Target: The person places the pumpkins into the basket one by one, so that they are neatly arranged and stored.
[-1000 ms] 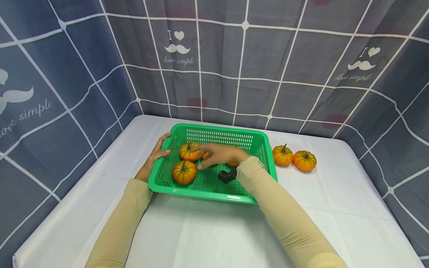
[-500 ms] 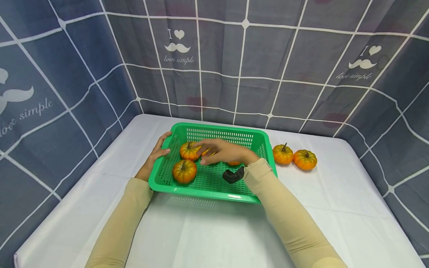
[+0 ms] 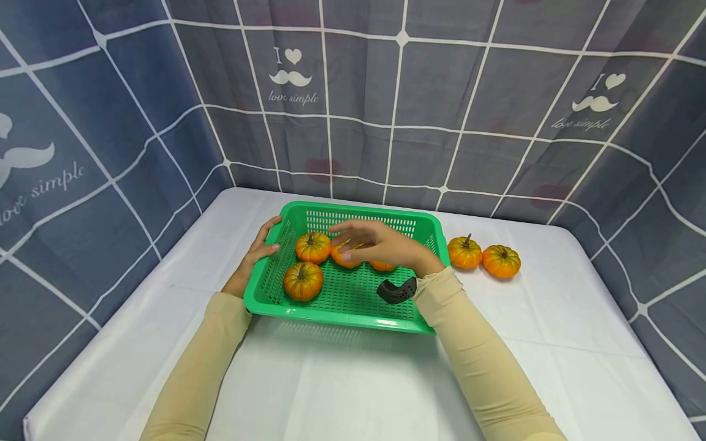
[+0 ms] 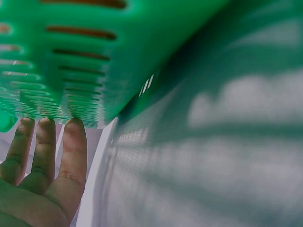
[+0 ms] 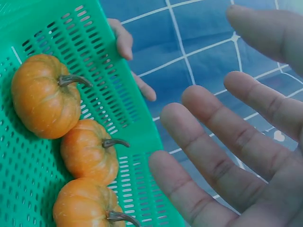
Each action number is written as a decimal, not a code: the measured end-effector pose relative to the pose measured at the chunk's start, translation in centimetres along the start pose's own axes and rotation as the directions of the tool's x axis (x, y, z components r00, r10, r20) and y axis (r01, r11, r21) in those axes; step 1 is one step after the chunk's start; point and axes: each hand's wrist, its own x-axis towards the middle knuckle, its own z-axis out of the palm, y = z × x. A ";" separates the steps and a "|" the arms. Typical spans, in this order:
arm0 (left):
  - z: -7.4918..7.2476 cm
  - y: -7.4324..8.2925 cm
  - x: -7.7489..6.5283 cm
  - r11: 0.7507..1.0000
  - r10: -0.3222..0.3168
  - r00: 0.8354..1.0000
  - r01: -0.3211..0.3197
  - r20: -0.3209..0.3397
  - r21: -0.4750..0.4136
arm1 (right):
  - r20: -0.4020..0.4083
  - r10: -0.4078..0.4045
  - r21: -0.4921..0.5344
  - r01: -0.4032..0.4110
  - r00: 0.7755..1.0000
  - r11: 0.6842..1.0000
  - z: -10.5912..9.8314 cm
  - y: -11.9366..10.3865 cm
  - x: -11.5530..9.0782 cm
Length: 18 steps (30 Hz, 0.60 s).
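Observation:
A green plastic basket [image 3: 342,320] stands on the table with several small orange pumpkins inside. My left hand [image 3: 250,257] holds its left rim; in the left wrist view, fingertips [image 4: 74,127] touch the slotted outer wall. My right hand [image 3: 380,245] hovers above the basket, fingers apart and holding nothing. Two pumpkins sit at the basket's left, a rear one [image 3: 312,247] and a front one [image 3: 303,282]. A further pumpkin [image 3: 344,254] and another pumpkin [image 3: 382,266] are partly hidden under the right hand. In the right wrist view, the right hand [image 5: 236,156] is spread beside three stemmed pumpkins.
Two more pumpkins, one with an upright stem [image 3: 465,252] and one farther right [image 3: 501,261], lie on the white-covered table [image 3: 342,380] right of the basket. A grey-blue checked curtain [image 3: 358,92] surrounds the back and sides. A black perforated piece [image 3: 396,291] sits at the right wrist.
My right hand has risen and drawn to the right, away from the left pumpkins, uncovering more of the middle ones. The left hand and basket have barely moved.

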 end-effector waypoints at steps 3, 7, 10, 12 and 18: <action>0.0 0.0 0.0 1.000 0.003 1.000 -0.003 0.002 0.004 | -0.020 -0.017 0.028 0.017 1.000 0.999 -0.2 0.0 -0.4; 0.1 0.1 0.0 1.000 0.000 1.000 0.000 0.003 -0.003 | -0.051 -0.043 0.070 0.046 0.998 0.996 -0.4 -0.1 -0.9; 0.1 0.1 0.0 1.000 -0.002 1.000 0.002 0.001 -0.013 | -0.087 -0.046 0.101 0.054 0.995 0.993 -0.6 -0.2 -1.4; 0.2 0.1 0.0 1.000 -0.003 1.000 0.003 -0.002 -0.018 | -0.113 -0.040 0.118 0.053 0.993 0.992 -0.7 -0.4 -1.8; 0.1 0.1 -0.2 1.000 -0.001 1.000 0.001 -0.001 -0.016 | -0.164 -0.039 0.137 0.062 0.986 0.989 -1.2 -0.6 -2.7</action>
